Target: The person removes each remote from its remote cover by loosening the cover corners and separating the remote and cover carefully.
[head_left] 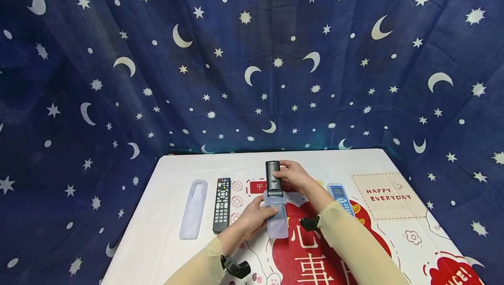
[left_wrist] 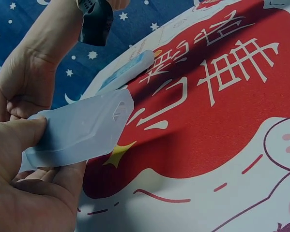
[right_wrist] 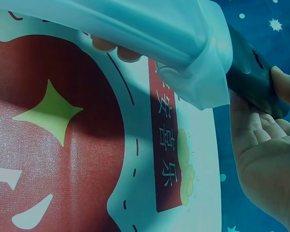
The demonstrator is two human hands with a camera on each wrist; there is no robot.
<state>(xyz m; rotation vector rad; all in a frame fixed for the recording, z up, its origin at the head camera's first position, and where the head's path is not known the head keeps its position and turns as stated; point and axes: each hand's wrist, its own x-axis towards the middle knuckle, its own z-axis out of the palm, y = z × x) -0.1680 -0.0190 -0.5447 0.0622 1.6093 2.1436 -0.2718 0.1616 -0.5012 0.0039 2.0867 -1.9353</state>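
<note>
My right hand (head_left: 293, 175) pinches the far end of a black remote control (head_left: 273, 175), its back side up. The remote's near part sits inside a translucent silicone sleeve (head_left: 278, 224), whose far edge is folded back around it. My left hand (head_left: 256, 217) grips this sleeve, thumb on top and fingers beneath. In the left wrist view the sleeve's closed end (left_wrist: 106, 113) points away from the left hand (left_wrist: 33, 179). The right wrist view shows the black remote (right_wrist: 251, 67) sticking out of the sleeve's mouth, held by the right hand (right_wrist: 270, 154).
Left on the table lie another translucent sleeve (head_left: 194, 210) and a black remote (head_left: 222, 204) with its buttons up. A blue and white remote (head_left: 341, 198) lies to the right, partly behind the right arm. A printed cloth (head_left: 393, 241) covers the table; a starry curtain (head_left: 236, 57) hangs behind.
</note>
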